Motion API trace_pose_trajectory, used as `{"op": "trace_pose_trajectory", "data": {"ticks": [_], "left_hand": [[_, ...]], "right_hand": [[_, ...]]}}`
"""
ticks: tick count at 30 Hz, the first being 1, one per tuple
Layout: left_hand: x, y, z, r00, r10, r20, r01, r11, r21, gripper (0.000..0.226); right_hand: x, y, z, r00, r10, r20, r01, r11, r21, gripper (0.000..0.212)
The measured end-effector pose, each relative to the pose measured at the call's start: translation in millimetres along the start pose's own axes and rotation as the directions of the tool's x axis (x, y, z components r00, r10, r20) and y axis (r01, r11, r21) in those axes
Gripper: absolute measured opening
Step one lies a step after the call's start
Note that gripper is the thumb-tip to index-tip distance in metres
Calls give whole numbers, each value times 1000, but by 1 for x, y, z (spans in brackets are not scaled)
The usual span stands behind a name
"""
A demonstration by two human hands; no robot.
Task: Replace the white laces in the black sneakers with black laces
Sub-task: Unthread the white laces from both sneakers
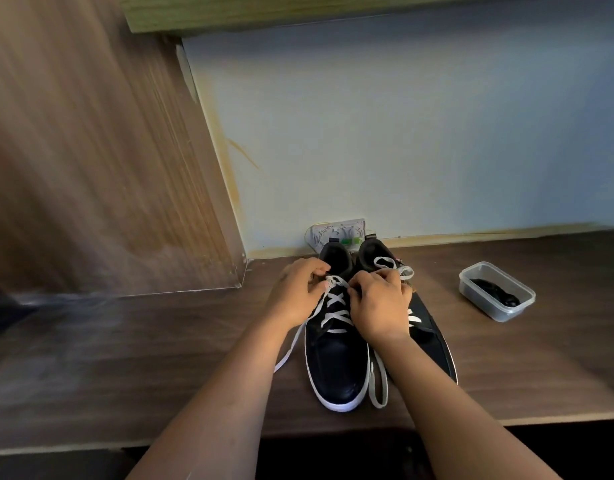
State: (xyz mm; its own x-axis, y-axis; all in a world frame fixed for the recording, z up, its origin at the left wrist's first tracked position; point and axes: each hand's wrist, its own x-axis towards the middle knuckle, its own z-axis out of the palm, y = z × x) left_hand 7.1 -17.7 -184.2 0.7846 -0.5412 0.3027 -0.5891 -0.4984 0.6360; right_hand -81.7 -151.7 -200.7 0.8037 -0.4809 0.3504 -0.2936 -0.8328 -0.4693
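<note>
That white lace point(334, 308) on the left shoe point(335, 355) is flat, soft and floppy (looks light too), so pull near the eyelets. Your left hand point(298, 292) and right hand point(380, 304) both pinch it up top. Black laces point(497, 293) wait in the tub point(522, 308), right of the shoe.
</note>
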Motion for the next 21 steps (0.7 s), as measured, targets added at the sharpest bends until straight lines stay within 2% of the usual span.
{"op": "trace_pose_trajectory", "data": {"ticks": [3, 5, 7, 9, 12, 14, 16, 18, 19, 21], "left_hand": [[1, 5, 6, 997, 72, -3, -72, 995, 66, 14], [1, 9, 11, 996, 83, -26, -81, 993, 83, 12], [2, 7, 12, 999, 12, -45, -13, 1000, -22, 9], [0, 5, 11, 996, -27, -83, 18, 993, -117, 9], [-7, 8, 13, 991, -9, -130, -12, 987, -159, 9], [-11, 13, 17, 986, -57, -154, 26, 980, -196, 9], [-12, 21, 20, 976, -124, -177, 73, 961, -266, 11], [-12, 31, 20, 967, -207, -146, 128, 896, -425, 19], [-12, 38, 18, 960, -263, -92, 171, 815, -553, 23], [-11, 51, 14, 932, -360, 34, 257, 591, -764, 25]], "right_hand": [[-1, -3, -2, 989, 66, -131, -57, 995, 77, 13], [2, -4, -5, 975, 63, -211, -50, 996, 68, 11], [4, -3, -6, 966, 24, -258, -1, 996, 87, 13], [3, 0, -5, 957, -91, -275, 129, 984, 124, 10], [3, 1, -2, 960, -213, -181, 250, 944, 215, 9], [2, -1, 0, 976, -198, -92, 216, 938, 270, 13], [0, -1, 2, 980, -179, -83, 195, 944, 266, 18], [-3, -2, 2, 978, -170, -122, 195, 949, 246, 17], [-4, -4, 2, 976, -164, -143, 195, 951, 239, 15], [-5, -6, 3, 972, -154, -179, 192, 957, 217, 10]]}}
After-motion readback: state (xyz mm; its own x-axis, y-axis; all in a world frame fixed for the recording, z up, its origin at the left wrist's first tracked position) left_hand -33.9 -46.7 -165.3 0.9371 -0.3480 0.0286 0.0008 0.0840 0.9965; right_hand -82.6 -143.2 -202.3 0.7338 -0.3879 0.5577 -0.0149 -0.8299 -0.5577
